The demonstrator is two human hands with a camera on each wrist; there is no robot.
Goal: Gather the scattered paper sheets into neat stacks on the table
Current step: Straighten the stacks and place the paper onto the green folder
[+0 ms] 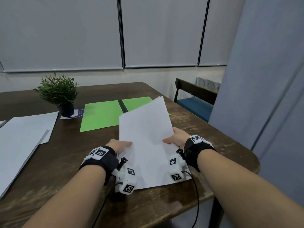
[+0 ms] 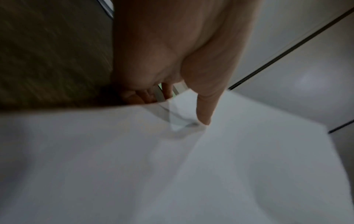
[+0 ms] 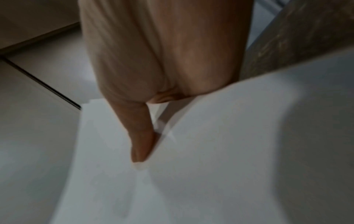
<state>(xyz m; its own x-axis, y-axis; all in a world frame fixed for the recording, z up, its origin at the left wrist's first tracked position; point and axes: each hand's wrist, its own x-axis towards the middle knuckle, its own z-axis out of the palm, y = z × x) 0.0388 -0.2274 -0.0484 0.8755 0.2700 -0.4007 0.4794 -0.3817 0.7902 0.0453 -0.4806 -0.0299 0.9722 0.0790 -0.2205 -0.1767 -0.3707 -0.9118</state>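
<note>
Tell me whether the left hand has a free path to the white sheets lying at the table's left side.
Probably not yet: the left hand grips the white paper stack together with the right hand. The table between it and the left sheets looks bare, so once it lets go the way seems free.

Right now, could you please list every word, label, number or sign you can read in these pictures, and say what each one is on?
No text can be read.
Round blue-and-white label beside the plant pot: print too small and blurred.
Wrist camera mounts: square black-and-white coded markers only, no letters or numbers.
White sheets held by the left hand and right hand: blank.
Green sheets: blank.
</note>
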